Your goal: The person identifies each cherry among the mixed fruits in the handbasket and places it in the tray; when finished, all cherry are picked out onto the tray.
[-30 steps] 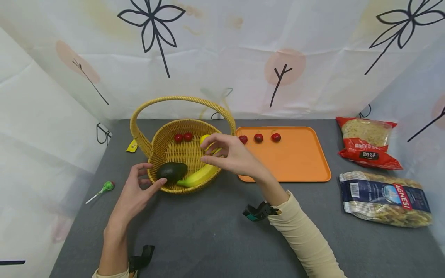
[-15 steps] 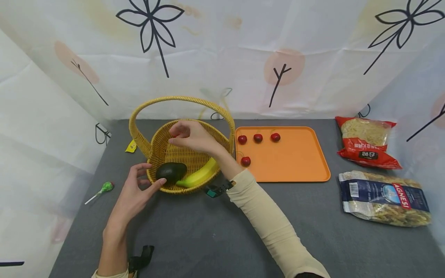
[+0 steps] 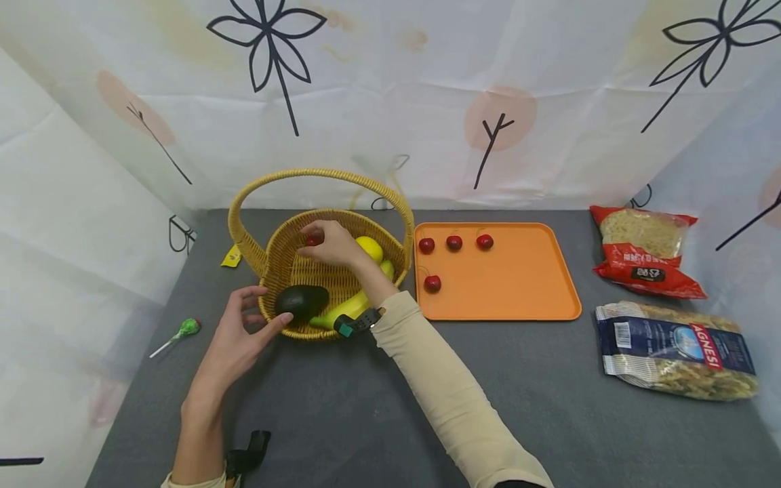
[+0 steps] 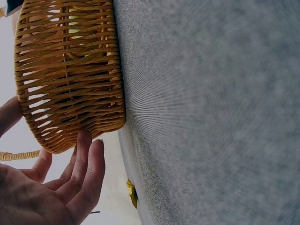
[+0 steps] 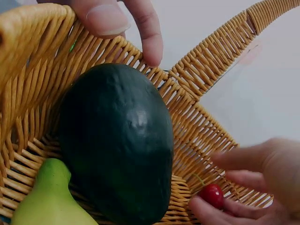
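Observation:
A wicker basket with an arched handle holds an avocado, a banana and a yellow round fruit. My left hand holds the basket's near left rim, its thumb on the rim by the avocado and its fingers against the outer side. Inside the basket, my right hand is around a red cherry, its fingertips close to it; the thumb and fingers look apart, not pinching. A second basket cherry is hidden behind this hand.
An orange tray with several cherries stands right of the basket. Two food bags, a red noodle bag and a pasta bag, lie far right. A lollipop and a yellow packet lie left.
My right hand has left the tray's left edge, where a cherry now lies, and moved left into the basket, lowering slightly by a cherry. The left hand stays put.

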### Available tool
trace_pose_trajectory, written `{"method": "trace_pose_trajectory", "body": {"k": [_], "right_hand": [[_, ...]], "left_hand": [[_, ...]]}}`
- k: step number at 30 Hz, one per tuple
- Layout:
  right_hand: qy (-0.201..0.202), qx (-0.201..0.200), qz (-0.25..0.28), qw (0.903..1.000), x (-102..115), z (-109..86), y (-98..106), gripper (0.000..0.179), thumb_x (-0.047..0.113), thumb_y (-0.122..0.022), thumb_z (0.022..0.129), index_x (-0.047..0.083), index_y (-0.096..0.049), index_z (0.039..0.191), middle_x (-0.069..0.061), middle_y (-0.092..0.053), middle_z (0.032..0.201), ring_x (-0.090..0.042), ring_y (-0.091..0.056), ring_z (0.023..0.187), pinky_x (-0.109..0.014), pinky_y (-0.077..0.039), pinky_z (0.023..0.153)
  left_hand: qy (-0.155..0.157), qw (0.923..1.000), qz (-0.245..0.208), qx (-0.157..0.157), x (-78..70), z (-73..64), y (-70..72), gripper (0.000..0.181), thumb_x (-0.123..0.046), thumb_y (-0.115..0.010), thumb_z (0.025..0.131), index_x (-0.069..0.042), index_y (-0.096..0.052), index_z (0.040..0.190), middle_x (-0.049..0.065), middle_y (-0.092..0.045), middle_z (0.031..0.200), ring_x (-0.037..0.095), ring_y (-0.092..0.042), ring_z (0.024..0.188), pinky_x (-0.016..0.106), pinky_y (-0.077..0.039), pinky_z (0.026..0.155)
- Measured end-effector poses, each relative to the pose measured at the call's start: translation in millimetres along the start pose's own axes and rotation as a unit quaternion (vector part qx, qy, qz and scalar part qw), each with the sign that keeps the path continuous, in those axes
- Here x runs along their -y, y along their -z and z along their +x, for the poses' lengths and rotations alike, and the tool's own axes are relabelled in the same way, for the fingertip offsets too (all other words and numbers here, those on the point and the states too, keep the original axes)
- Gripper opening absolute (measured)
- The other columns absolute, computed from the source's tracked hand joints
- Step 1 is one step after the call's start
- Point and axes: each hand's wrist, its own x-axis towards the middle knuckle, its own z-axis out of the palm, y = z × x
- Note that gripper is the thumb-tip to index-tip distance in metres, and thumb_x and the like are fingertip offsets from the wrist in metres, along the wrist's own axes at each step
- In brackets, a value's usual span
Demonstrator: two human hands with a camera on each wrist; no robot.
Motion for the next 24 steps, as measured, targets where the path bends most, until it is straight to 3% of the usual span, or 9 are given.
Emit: {"method": "trace_pose_trajectory", "body": {"k": [5,10,18,24], "right_hand": [[-0.008,0.006,-0.047,0.9988,-4.8,2.5,-0.4,0.053,0.015,-0.070,0.106,0.000,-0.055,0.155,-0.020,-0.066,0.149,-0.032,-0.065,0.137,-0.041,-0.053,0.113],[-0.003,0.035,-0.043,0.9985,-7.9,6.4,-1.5,0.050,0.010,-0.068,0.107,-0.002,-0.056,0.154,-0.021,-0.065,0.150,-0.033,-0.065,0.137,-0.040,-0.054,0.112],[0.005,0.005,-0.042,0.9991,-4.2,-0.3,-0.6,0.038,0.007,-0.072,0.104,0.000,-0.069,0.141,-0.018,-0.070,0.143,-0.032,-0.066,0.136,-0.042,-0.054,0.112],[0.004,0.058,-0.058,0.9966,-6.4,2.2,-0.2,0.046,0.009,-0.067,0.107,0.003,-0.060,0.152,-0.016,-0.064,0.153,-0.030,-0.062,0.141,-0.039,-0.053,0.113]], "left_hand": [[0.000,1.0000,-0.001,0.001,-0.3,0.5,-1.0,0.083,-0.048,-0.072,0.104,-0.009,-0.030,0.163,0.026,-0.042,0.160,0.044,-0.057,0.137,0.052,-0.055,0.096],[0.001,1.0000,0.000,-0.001,-0.5,0.4,-0.4,0.083,-0.049,-0.072,0.104,-0.010,-0.029,0.163,0.026,-0.042,0.161,0.044,-0.057,0.137,0.053,-0.054,0.098],[0.004,1.0000,-0.002,0.000,-0.9,-1.3,0.4,0.084,-0.051,-0.072,0.103,-0.010,-0.029,0.163,0.026,-0.042,0.161,0.044,-0.057,0.137,0.050,-0.055,0.096],[0.003,1.0000,-0.001,0.000,0.0,-0.3,0.3,0.084,-0.050,-0.072,0.103,-0.010,-0.029,0.163,0.026,-0.042,0.161,0.044,-0.057,0.138,0.051,-0.055,0.097]]}}
